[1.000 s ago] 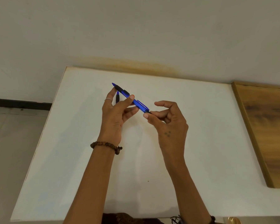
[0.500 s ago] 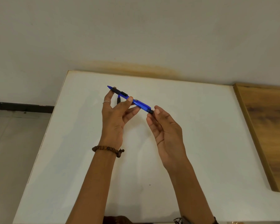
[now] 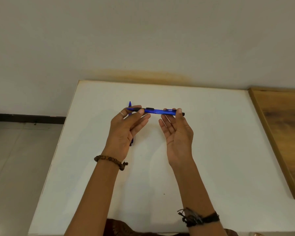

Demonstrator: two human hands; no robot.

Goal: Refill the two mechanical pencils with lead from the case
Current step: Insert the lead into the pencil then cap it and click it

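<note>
A blue mechanical pencil [image 3: 157, 111] with a black grip and clip is held level above the white table [image 3: 220, 142]. My left hand [image 3: 126, 126] pinches its tip end between thumb and fingers. My right hand [image 3: 177, 132], palm up, pinches the cap end with its fingertips. A second blue pencil [image 3: 130, 105] lies on the table behind my left hand; only its tip and a bit of its lower end show. I see no lead case.
A wooden board [image 3: 283, 133] lies along the table's right side. The table's left edge drops to a tiled floor [image 3: 15, 159]. A plain wall rises behind the table's far edge.
The pencil has turned from a slant to level. My right hand has opened palm up and shifted right, now holding the cap end with its fingertips.
</note>
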